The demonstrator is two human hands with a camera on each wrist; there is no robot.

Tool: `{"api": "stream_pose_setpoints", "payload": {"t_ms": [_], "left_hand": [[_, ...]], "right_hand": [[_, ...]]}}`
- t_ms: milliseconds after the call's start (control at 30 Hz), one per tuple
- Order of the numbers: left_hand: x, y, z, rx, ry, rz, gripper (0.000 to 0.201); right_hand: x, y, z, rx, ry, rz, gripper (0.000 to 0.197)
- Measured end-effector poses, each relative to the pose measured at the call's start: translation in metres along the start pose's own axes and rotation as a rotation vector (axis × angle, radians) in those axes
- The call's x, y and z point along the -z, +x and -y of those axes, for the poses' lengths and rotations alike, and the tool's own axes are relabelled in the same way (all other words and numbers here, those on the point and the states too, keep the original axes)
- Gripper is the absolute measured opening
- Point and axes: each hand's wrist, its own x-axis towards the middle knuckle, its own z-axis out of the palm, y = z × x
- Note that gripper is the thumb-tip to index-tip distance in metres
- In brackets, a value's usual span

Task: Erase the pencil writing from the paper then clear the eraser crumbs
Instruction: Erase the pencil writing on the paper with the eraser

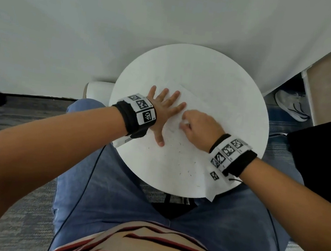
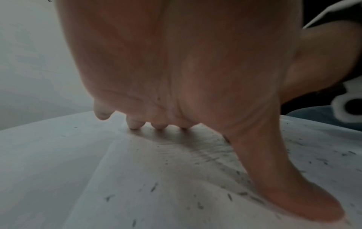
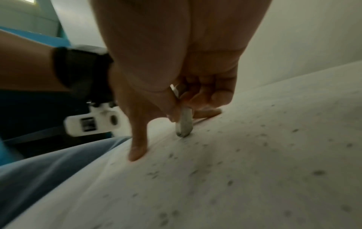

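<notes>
A white sheet of paper (image 1: pixel 200 116) lies on the round white table (image 1: pixel 217 73). My left hand (image 1: pixel 163 108) presses flat on the paper's left part, fingers spread and straight; its thumb (image 2: pixel 290 190) and palm also show in the left wrist view. My right hand (image 1: pixel 198 126) sits just right of it and pinches a white eraser (image 3: pixel 184 122), whose grey tip touches the paper (image 3: pixel 254 155). Dark eraser crumbs (image 1: pixel 188 171) are scattered over the near part of the sheet, and crumbs (image 2: pixel 245 193) lie beside the left thumb. Faint pencil marks (image 2: pixel 195 151) show under the left palm.
The table is small, and its near edge is over my lap in blue jeans (image 1: pixel 113 181). The paper's near right corner (image 1: pixel 211 197) hangs past the table rim. A wall stands behind, and a white shoe (image 1: pixel 293 106) lies on the floor at right.
</notes>
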Motion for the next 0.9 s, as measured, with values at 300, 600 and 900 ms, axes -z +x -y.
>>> {"api": "stream_pose_setpoints", "payload": {"t_ms": [300,600,900], "left_hand": [[0.002,0.001,-0.002,0.01,-0.007,0.006,0.153],[0.001,0.002,-0.003,0.016,-0.005,0.002,0.154],[0.0,0.004,-0.003,0.018,-0.001,0.014,0.154]], "right_hand": [[0.001,0.009,-0.009,-0.076,-0.106,-0.067,0.025],[0.013,0.012,-0.017,-0.097,-0.176,-0.044,0.03],[0.012,0.006,-0.013,-0.044,-0.102,0.087,0.033]]}}
